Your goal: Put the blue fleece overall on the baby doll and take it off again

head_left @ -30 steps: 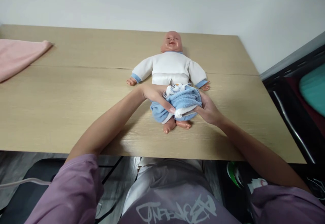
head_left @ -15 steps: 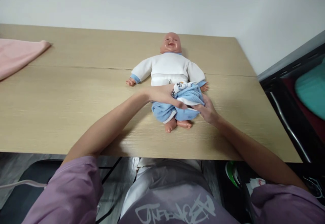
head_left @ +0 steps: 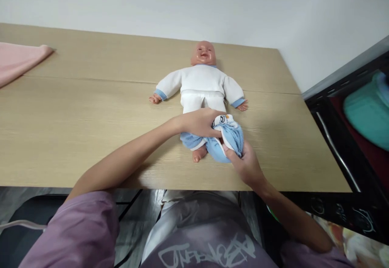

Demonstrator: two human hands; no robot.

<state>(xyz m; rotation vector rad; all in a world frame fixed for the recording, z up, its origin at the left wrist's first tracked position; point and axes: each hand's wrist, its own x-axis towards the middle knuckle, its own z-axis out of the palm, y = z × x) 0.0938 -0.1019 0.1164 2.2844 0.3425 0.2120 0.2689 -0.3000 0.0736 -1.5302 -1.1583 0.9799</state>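
Observation:
A baby doll (head_left: 203, 77) in a white top with blue cuffs lies on its back, head toward the wall. Bunched around its lower legs are blue-and-white baby trousers (head_left: 234, 136) with a printed pattern near the waist. My left hand (head_left: 202, 123) lies across the doll's legs, its fingers closed on the gathered cloth. From the right, my right hand (head_left: 245, 160) pinches the edge of the same trousers, thumb on top. One bare doll foot (head_left: 199, 154) shows below the cloth; the other is hidden by the fabric.
A pink cloth (head_left: 21, 61) lies at the table's left. The wooden table (head_left: 91, 110) meets a white wall behind. To the right stands a black rack (head_left: 337, 138) with a teal container (head_left: 367, 110) on it. A dark chair (head_left: 24, 227) is below left.
My right hand has moved down toward the table's front edge, drawing the trousers' bunched part with it. The right-hand doll foot is now covered. My left hand has shifted slightly lower.

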